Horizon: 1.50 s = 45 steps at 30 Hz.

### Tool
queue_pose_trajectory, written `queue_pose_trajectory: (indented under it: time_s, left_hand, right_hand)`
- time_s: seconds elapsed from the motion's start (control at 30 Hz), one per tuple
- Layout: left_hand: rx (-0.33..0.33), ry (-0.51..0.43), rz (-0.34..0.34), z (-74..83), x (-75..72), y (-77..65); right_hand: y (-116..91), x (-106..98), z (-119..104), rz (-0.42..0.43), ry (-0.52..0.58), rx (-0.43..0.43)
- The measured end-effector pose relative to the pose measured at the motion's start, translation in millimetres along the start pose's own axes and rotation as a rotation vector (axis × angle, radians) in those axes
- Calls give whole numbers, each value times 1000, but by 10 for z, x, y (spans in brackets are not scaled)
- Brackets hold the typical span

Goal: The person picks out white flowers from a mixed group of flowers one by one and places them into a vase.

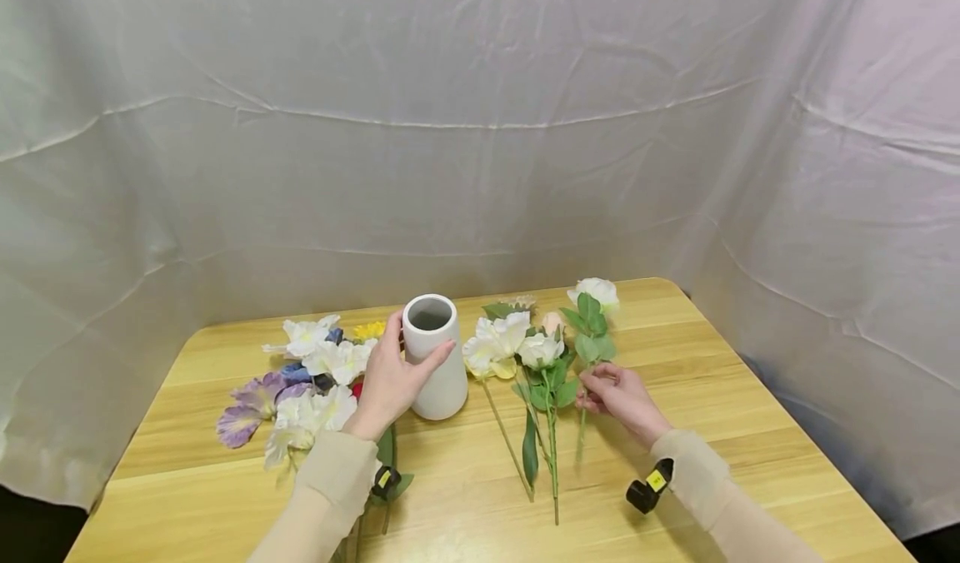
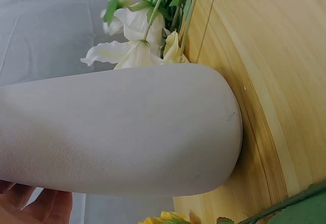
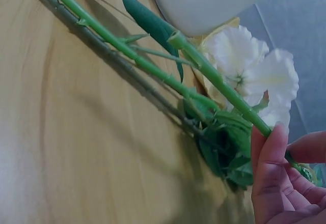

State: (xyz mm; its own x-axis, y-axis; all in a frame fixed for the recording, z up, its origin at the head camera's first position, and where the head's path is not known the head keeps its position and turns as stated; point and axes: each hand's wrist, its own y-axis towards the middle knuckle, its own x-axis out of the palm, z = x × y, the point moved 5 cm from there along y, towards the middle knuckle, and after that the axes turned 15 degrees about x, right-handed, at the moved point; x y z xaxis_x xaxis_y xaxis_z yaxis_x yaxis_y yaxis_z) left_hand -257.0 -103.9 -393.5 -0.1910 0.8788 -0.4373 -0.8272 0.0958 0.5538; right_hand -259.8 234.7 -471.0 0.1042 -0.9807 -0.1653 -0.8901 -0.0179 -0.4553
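Left grip (image 1: 393, 378) wrapped around a tall, matte-white vase (image 1: 441, 386) on a pale wooden desk (image 1: 720, 421), right grip (image 1: 624, 396) pinching a white flower (image 1: 596, 293) by its green stem (image 3: 226, 91); grey cloth (image 1: 480, 188) hangs behind.

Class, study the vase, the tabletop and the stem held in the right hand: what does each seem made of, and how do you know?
Vase: probably ceramic, matte white; its surface shows fine graininess.
Tabletop: wood or wood-look laminate, slight sheen; grain bands run across it.
Stem: likely plastic, satin green; soft highlights run along it and its end looks blunt.
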Motion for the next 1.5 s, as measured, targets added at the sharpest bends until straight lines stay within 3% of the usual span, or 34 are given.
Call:
queue_pose_trajectory:
  time_s: [0.3,0.53,0.87,1.17,1.5]
  left_hand:
    - [7,-5,9,-13,20,-2]
    - [7,-14,16,-21,24,-28]
    - [6,0,14,-40,28,-46]
    - [42,29,30,-28,16,-35]
    - [78,59,47,-19,5,-7]
  right_hand:
    - [-70,131,-177,45,-20,-96]
    - [-89,294,-409,93,-120,-220]
    - [-179,639,-854,56,-104,-375]
    - [-295,965,-1330,-8,14,-517]
    - [-483,1222,-1832,-65,287,-731]
